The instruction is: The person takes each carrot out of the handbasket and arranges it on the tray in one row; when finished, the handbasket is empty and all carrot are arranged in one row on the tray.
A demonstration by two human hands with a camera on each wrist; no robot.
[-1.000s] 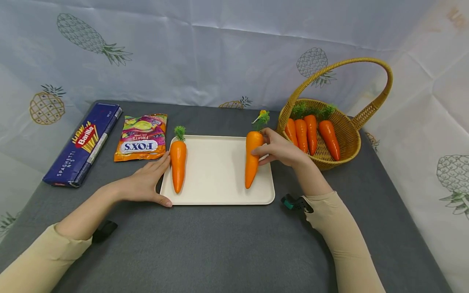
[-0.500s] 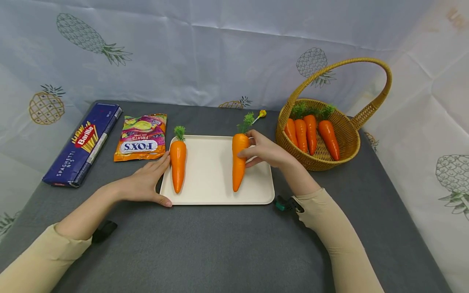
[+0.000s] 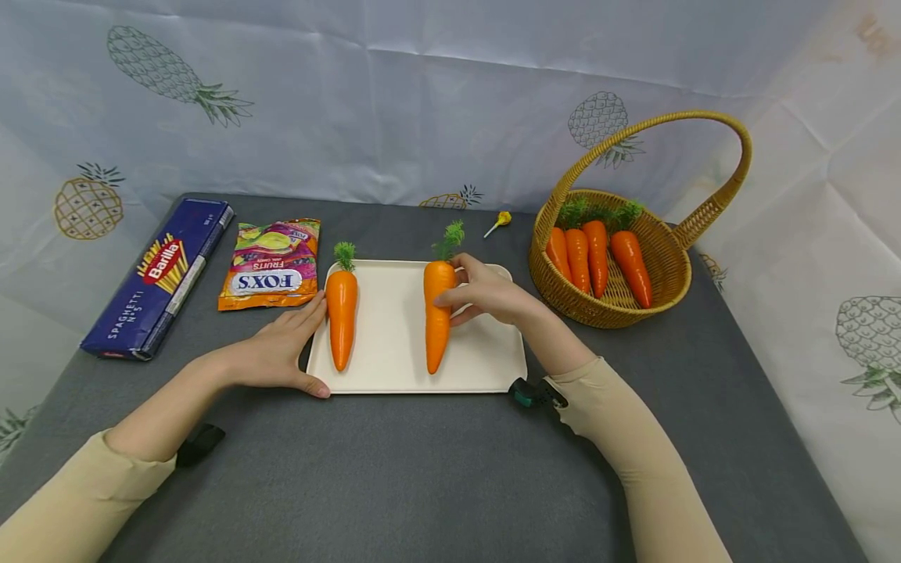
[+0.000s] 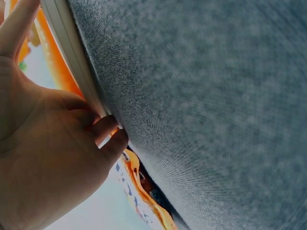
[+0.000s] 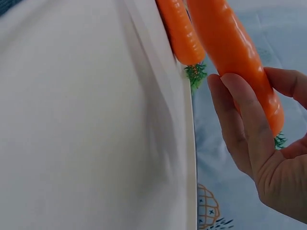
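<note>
My right hand (image 3: 489, 293) pinches an orange toy carrot (image 3: 435, 336) with a green leafy top between thumb and fingers. In the right wrist view a gap shows between this carrot (image 5: 230, 48) and the cream tray (image 5: 96, 120), so it hangs just above the tray. A second toy carrot (image 3: 342, 317) lies along the left side of the tray (image 3: 390, 336). My left hand (image 3: 274, 356) rests against the tray's left edge, fingers extended and thumb at the near-left corner. The left wrist view shows the fingers touching the tray's rim (image 4: 79, 57).
A wicker basket (image 3: 598, 317) with a tall handle holds several carrots (image 3: 629, 262) at the right. Left of the tray lie a Fox's candy bag (image 3: 271, 262) and a blue Barilla spaghetti box (image 3: 158, 277). Behind the tray is a yellow lollipop (image 3: 503, 220).
My right hand has carried the carrot leftward over the tray, from its right side to just right of the middle. The lollipop behind is now fully visible. My left hand stays put.
</note>
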